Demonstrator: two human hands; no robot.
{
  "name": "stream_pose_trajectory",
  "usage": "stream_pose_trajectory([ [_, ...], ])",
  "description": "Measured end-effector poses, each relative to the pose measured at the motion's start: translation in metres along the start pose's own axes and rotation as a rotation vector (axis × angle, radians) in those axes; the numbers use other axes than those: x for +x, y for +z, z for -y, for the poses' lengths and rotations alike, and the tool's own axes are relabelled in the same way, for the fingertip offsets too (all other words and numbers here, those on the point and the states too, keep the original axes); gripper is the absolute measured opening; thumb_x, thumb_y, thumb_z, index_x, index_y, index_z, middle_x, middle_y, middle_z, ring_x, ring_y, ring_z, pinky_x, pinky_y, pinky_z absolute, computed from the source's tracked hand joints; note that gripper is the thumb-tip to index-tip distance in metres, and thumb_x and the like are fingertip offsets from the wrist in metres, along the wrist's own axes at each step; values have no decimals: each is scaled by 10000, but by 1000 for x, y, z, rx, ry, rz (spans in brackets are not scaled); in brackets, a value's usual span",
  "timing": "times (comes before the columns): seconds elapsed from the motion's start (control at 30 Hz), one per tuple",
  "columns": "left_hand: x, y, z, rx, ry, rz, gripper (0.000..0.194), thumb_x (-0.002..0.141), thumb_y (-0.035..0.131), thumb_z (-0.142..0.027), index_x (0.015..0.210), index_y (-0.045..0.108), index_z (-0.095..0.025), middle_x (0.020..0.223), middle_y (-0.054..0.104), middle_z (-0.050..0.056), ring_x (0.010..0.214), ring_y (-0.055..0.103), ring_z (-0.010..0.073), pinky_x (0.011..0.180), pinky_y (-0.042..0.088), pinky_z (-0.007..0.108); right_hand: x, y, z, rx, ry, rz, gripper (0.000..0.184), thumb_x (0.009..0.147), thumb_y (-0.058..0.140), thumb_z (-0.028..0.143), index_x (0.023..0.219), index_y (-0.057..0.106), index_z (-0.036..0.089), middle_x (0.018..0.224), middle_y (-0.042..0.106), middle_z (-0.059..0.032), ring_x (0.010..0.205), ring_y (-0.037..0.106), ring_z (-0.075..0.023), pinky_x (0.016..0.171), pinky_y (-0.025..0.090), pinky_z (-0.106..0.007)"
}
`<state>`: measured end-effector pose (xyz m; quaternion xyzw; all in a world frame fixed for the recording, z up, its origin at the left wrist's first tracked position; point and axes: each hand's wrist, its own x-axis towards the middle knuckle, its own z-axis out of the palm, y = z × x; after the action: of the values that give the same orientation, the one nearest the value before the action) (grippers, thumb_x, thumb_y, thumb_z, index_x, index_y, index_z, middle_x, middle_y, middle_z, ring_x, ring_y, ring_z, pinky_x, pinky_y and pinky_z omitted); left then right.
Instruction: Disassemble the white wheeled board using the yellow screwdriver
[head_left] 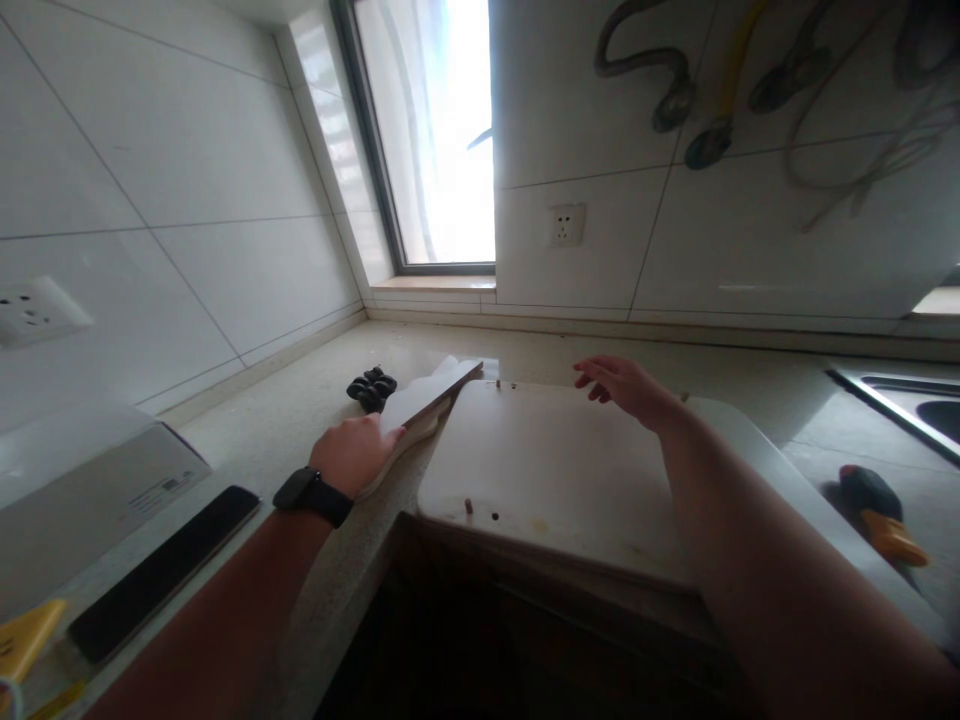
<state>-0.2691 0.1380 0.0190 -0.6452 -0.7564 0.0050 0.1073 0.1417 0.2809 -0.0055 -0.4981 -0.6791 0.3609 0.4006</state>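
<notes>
My left hand (349, 455), with a black watch on its wrist, is closed on the near end of a white panel (427, 392). That panel is tilted, with its thin edge towards me, and another pale curved piece (420, 432) shows beneath it. To the right lies a large white board (555, 450) with rounded corners, small brown dowels and holes. Over the far part of this board, my right hand (619, 388) is open with fingers apart and holds nothing. A cluster of black rounded pieces (371, 388) sits beyond my left hand.
On the left of the counter (262, 420) are a white box (97, 510), a long black slab (165, 570) and a yellow item (30, 635). A black and orange tool (881, 515) lies right, near the sink or hob edge (892, 410). Dark open space (465, 630) lies below.
</notes>
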Motion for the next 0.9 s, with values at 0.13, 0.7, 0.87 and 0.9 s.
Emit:
stream_pose_trajectory([
  [0.13,-6,-2,-7,26,-19,15,588,1007,341,-577,1131,663,-101,1004,767,223,940,755,390,761,562,442,1,1,-5,-60,1,40,305,934,553,424,1015,702,171,951,749,-120,654,626,-156,567,482,-266],
  [0.7,-27,-10,-37,-88,288,-288,540,1020,381,-565,1219,643,-136,1200,663,202,1167,590,364,970,493,501,-7,30,2,-514,-210,18,276,954,546,365,993,740,172,945,760,-105,819,654,-210,776,467,-323],
  [0.87,-41,5,-61,-341,577,-291,558,1020,414,-586,1359,573,-171,1330,638,162,1257,572,333,1081,460,513,-38,44,54,-624,-253,-15,264,990,530,340,1084,734,200,1023,761,-107,905,679,-226,816,465,-331],
  [0.9,-44,10,-63,-370,604,-288,580,1013,430,-594,1382,556,-165,1351,631,168,1272,566,338,1089,456,522,-52,45,66,-642,-261,-7,260,991,536,343,1101,729,209,1018,762,-99,894,680,-224,804,467,-330],
])
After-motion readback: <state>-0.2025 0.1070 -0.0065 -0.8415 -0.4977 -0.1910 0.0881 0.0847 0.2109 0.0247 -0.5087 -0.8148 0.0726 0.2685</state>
